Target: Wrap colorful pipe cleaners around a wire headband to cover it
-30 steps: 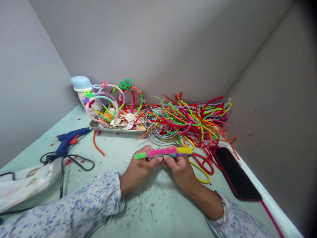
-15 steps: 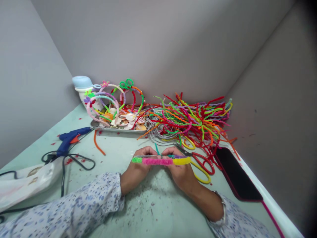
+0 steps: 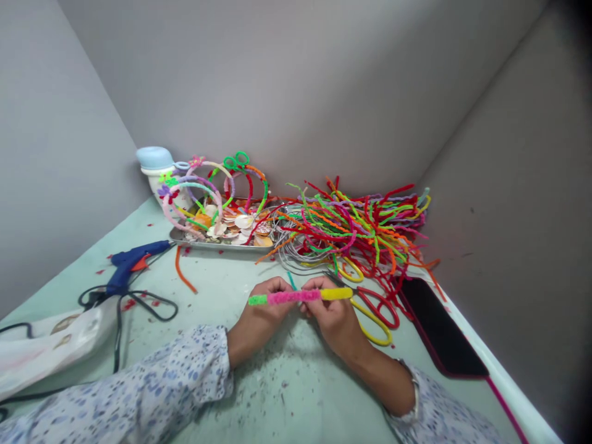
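Observation:
Over the near middle of the table I hold a headband point(image 3: 296, 297) wrapped in fuzzy pipe cleaner, seen nearly edge-on with green, pink and yellow sections. My left hand point(image 3: 264, 314) is closed on it at the left, its fingers partly hidden behind the band. On the right, my right hand point(image 3: 335, 320) is closed too, thumb and fingertips pinched close to the left fingertips. A teal pipe cleaner end point(image 3: 291, 280) sticks up between the hands. Which fingers grip the teal strand is hidden. Scissors with red handles point(image 3: 379, 305) lie just beyond my right hand.
A metal tray point(image 3: 222, 245) of shells and finished headbands stands at the back, beside a blue-capped bottle point(image 3: 155, 161). Right of it are a heap of pipe cleaners point(image 3: 365, 228), yellow-handled scissors point(image 3: 382, 336) and a phone point(image 3: 439, 327). A blue glue gun point(image 3: 124, 268) with looped cord lies left.
The headband has tilted, its yellow end rising slightly, and now hides the teal and purple part seen behind it earlier. Both hands stay close together around it.

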Motion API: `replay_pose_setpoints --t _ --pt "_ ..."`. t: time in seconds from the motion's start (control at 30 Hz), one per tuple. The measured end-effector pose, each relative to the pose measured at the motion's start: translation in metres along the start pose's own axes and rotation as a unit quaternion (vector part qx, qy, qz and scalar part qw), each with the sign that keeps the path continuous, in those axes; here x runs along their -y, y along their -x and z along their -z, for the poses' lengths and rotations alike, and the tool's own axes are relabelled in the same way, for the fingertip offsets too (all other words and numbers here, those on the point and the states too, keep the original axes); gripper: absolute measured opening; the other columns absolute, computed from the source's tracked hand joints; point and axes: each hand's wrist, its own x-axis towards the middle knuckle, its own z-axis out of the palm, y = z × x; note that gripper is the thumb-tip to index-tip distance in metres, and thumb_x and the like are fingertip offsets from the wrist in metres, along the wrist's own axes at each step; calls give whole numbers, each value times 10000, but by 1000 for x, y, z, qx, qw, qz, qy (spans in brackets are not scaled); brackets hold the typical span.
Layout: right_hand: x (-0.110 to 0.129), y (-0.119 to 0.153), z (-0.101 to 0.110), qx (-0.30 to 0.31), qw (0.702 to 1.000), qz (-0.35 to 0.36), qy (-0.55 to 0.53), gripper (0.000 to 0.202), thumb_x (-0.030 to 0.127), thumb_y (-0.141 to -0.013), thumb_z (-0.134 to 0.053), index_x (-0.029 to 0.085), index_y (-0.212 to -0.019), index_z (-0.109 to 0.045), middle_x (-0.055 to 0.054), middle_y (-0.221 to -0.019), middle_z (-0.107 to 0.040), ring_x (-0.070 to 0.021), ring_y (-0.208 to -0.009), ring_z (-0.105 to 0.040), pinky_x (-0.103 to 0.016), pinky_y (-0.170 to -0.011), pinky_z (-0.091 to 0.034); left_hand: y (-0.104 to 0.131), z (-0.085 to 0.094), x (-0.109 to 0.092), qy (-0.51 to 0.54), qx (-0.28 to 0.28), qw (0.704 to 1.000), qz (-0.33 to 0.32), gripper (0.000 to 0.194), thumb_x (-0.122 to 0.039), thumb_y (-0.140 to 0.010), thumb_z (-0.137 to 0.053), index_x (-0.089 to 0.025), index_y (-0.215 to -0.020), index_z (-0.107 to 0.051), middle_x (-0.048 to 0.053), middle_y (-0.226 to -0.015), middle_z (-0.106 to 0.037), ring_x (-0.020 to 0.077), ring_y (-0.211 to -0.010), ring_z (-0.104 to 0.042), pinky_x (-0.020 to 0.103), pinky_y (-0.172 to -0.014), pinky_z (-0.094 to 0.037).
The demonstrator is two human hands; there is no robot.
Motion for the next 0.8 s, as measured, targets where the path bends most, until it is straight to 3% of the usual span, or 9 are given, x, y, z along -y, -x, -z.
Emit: replay_pose_setpoints --t 0.37,0.57,0.7,0.8 --pt "6 -1 -1 -14 998 6 61 186 204 -816 -513 182 -662 -615 12 -602 -643 -133 -568 -600 -230 -568 -459 2 -1 -10 -9 -17 1000 3 186 -192 -726 -615 -189 -556 -541 -49 -480 -443 96 -456 -334 252 -458 -234" --pt "4 -2 -2 -7 997 -37 70 251 282 -815 -546 169 -615 -646 -26 -585 -667 -155 -567 -620 -264 -594 -481 4 1 -6 -22 -6 1000 7 272 -276 -784 -585 -195 -525 -580 -29 -467 -454 109 -453 -327 263 -448 -201" --pt "3 -4 -4 -16 998 -63 21 161 273 -790 -562 161 -746 -669 -19 -585 -668 -155 -543 -619 -258 -550 -488 3 2 0 -37 -5 999 34 288 -327 -794 -578 -191 -540 -586 -38 -449 -429 105 -444 -321 255 -441 -184" --pt "2 -4 -5 -20 997 -61 44 215 271 -787 -554 163 -623 -642 -21 -549 -653 -147 -513 -609 -250 -535 -484 3 1 -1 -34 -7 999 36 275 -327 -800 -574 -187 -564 -594 -39 -470 -451 104 -452 -342 252 -455 -210"
